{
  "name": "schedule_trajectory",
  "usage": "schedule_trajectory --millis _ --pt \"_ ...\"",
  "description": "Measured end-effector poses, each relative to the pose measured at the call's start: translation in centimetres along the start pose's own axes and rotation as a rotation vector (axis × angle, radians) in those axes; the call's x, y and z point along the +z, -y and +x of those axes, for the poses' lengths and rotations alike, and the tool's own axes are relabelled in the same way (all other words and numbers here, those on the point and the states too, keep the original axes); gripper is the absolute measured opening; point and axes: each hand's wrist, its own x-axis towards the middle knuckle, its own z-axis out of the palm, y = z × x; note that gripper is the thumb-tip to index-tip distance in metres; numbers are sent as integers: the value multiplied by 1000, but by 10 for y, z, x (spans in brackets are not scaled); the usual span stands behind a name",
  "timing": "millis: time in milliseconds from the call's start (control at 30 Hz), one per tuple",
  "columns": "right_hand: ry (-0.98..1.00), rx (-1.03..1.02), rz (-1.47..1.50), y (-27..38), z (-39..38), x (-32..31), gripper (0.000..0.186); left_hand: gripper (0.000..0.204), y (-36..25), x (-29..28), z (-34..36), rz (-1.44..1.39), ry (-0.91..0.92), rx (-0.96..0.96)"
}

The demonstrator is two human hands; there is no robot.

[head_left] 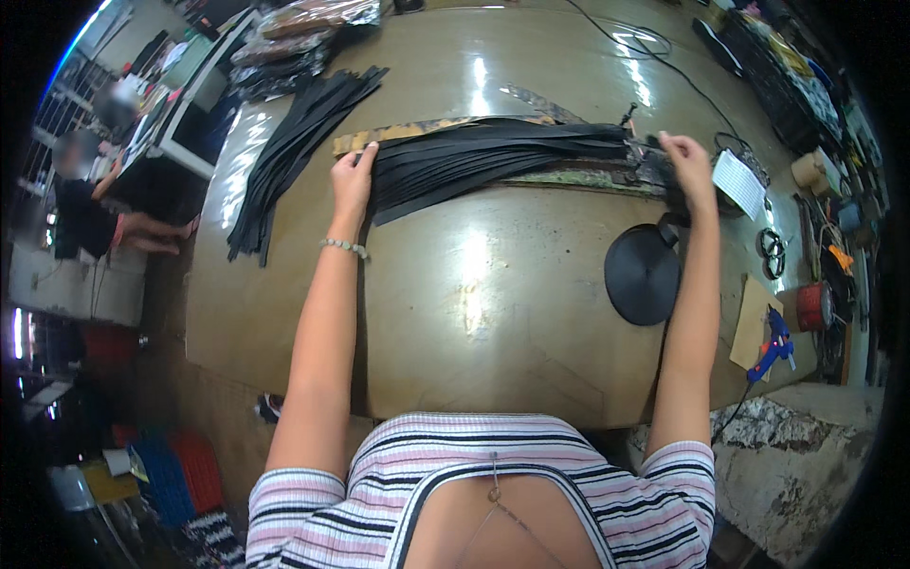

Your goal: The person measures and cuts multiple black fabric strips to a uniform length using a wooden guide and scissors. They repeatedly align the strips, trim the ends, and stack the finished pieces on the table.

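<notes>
My left hand (353, 180) pinches at the left end of a long bundle of black strips (483, 152), beside a worn yellowish metal ruler (346, 144). My right hand (690, 171) is at the bundle's right end, fingers closed by a dark metal fixture (649, 169) with an upright bolt; what they grip is too small to make out. The fixture sits on a long, scuffed bar (578, 179) under the strips. A black coil of strap (637, 273) lies left of my right forearm. Another bundle of black strips (284, 175) lies to the left.
Wrapped packages (289, 52) are at back left, a cable (645, 52) at back right. A paper sheet (739, 180), scissors (773, 251) and a blue glue gun (771, 349) lie at right. A person (90, 209) sits left, beyond the table (474, 360).
</notes>
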Motion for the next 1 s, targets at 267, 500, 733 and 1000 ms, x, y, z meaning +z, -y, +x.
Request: schedule_trajectory --millis 267,500,733,1000 --pt "-162 -169 -118 52 -15 -64 36 24 1 -35 -25 128 174 111" --pt "-305 -272 -309 90 -44 -89 34 104 -55 -19 -47 1173 387 401" --pt "-239 -341 -203 114 -63 -91 34 88 -62 7 -44 1141 625 73" --pt "-181 -398 -282 142 -85 -79 33 32 -55 6 -88 1193 661 563"
